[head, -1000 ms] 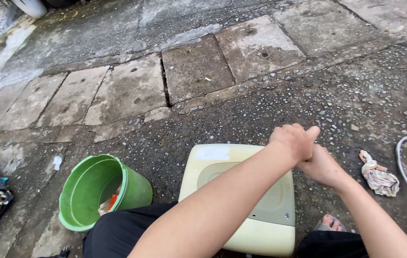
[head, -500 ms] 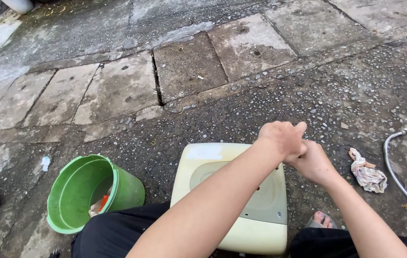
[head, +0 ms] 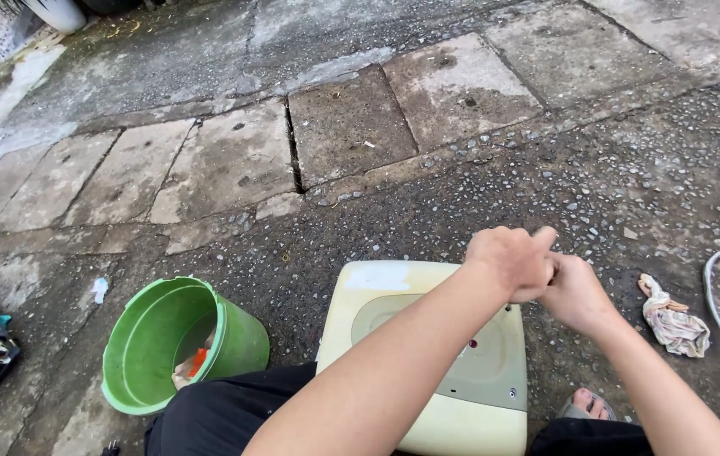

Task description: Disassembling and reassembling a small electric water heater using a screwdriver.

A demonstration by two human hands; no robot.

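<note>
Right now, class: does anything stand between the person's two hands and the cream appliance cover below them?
Nothing visible does. The left hand and right hand are pressed together just above the far right corner of the cream cover. The green bucket and the rag lie off to either side.

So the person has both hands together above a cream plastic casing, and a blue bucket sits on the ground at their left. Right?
Not quite: the bucket is green, not blue, as the head view shows. The left hand and right hand do meet above the cream casing.
</note>
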